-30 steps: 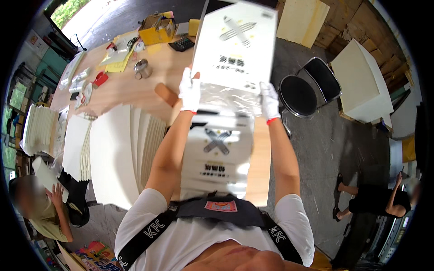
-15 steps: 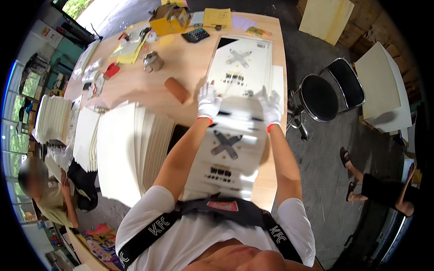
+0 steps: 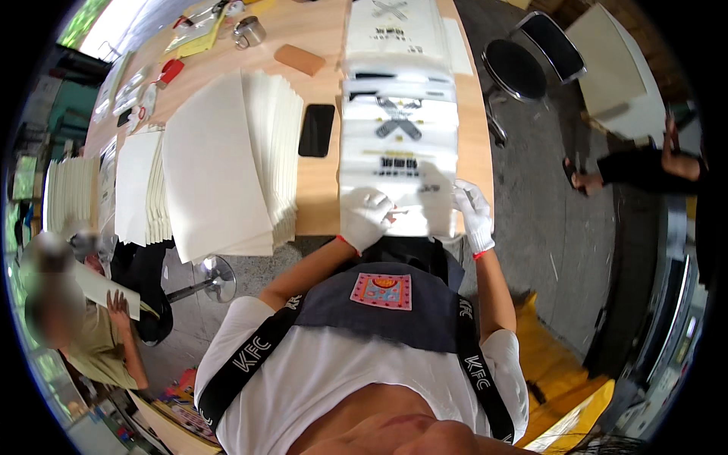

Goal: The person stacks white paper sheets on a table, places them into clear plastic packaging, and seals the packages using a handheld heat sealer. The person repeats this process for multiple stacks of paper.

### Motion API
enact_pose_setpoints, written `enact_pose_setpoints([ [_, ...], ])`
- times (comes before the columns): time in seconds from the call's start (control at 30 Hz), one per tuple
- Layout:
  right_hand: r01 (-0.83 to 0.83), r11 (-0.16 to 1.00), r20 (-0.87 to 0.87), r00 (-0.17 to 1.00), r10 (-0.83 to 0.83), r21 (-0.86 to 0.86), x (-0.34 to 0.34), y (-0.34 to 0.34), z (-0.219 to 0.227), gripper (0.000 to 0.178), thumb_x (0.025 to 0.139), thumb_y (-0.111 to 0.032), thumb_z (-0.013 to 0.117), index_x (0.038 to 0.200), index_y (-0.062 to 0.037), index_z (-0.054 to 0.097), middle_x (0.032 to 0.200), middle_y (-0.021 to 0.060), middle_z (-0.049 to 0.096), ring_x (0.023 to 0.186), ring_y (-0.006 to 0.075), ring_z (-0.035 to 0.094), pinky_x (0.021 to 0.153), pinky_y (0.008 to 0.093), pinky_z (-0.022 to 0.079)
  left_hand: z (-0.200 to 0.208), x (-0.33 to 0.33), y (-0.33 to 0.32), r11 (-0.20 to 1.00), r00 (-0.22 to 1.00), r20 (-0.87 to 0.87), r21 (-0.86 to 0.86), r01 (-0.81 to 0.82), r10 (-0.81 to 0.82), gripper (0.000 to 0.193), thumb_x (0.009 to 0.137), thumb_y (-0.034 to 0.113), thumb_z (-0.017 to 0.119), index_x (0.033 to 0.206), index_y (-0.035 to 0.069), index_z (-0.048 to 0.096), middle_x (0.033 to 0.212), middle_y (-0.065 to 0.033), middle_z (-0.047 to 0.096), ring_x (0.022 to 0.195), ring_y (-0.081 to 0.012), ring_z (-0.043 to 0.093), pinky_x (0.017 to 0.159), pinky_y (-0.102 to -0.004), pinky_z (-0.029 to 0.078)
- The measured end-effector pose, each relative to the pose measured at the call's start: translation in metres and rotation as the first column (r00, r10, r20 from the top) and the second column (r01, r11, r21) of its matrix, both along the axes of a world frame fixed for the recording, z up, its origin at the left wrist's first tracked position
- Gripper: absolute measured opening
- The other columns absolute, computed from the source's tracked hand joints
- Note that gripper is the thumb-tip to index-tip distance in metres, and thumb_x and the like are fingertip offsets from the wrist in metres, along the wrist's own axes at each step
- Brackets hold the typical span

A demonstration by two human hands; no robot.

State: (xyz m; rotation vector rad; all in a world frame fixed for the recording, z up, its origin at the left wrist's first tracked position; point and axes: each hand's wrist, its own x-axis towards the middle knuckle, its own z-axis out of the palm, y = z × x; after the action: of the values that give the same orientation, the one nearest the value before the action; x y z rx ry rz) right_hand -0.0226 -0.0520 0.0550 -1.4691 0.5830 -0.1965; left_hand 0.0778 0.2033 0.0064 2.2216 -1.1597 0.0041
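Observation:
A clear plastic bag [image 3: 400,155] printed with crossed grey pencils and dark lettering lies at the table's near edge, in front of my apron. My left hand [image 3: 367,218], in a white glove with a red cuff, is on its near left corner, fingers curled in with the fingertips closed on the film. At the bag's right edge is my right hand [image 3: 474,214], gloved the same way, its fingers extended and lightly bent against the edge. More printed bags [image 3: 393,38] lie just beyond, overlapping the far end.
Left of the bags are a black phone [image 3: 316,130] and fanned stacks of white paper [image 3: 216,167]. Behind lie a brown block [image 3: 299,59], a metal mug [image 3: 248,32] and a red tape dispenser [image 3: 171,71]. A black chair [image 3: 516,70] stands right; a person [image 3: 98,326] holds paper at left.
Both hands have drawn back toward my body, from the far bags to the near end of the near bag. The view has tilted down, and the phone now shows fully.

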Motion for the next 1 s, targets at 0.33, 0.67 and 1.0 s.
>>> enact_pose_setpoints([
  [0.33,0.257,0.944,0.006,0.964,-0.264,0.209,-0.134,0.173,-0.016,0.024,0.098,-0.015,0.061,0.118,-0.0016,0.062,0.100,0.0030,0.068,0.081,0.0078,0.062,0.074,0.0221,0.051,-0.028,0.019,-0.027,0.959,0.980,-0.194,0.282,0.017,0.040,0.015,0.081,0.026,0.063,0.084,0.015,0.072,0.092,-0.0124,0.068,0.090,-0.0331,0.064,0.082,-0.0418,0.051],
  [0.67,0.074,0.931,-0.069,0.996,-0.053,0.358,-0.102,0.162,0.001,0.033,0.096,-0.029,0.063,0.121,-0.0060,0.061,0.099,0.0037,0.066,0.080,0.0105,0.062,0.072,0.0262,0.053,0.030,0.018,-0.019,0.986,0.856,-0.515,0.159,0.043,0.045,0.023,0.089,0.026,0.054,0.087,0.011,0.071,0.097,-0.0144,0.068,0.088,-0.0301,0.065,0.079,-0.0403,0.051],
  [1.0,-0.014,0.867,-0.198,0.975,-0.098,-0.498,0.011,0.114,-0.056,0.062,0.096,-0.055,0.040,0.100,-0.0012,0.070,0.103,0.0251,0.067,0.101,0.0425,0.062,0.091,0.0471,0.045,0.052,0.078,-0.041,0.719,0.601,-0.728,-0.606,-0.340,-0.330,0.028,0.095,0.008,0.055,0.122,0.011,0.054,0.094,-0.0046,0.058,0.089,-0.0176,0.060,0.084,-0.0352,0.053],
])
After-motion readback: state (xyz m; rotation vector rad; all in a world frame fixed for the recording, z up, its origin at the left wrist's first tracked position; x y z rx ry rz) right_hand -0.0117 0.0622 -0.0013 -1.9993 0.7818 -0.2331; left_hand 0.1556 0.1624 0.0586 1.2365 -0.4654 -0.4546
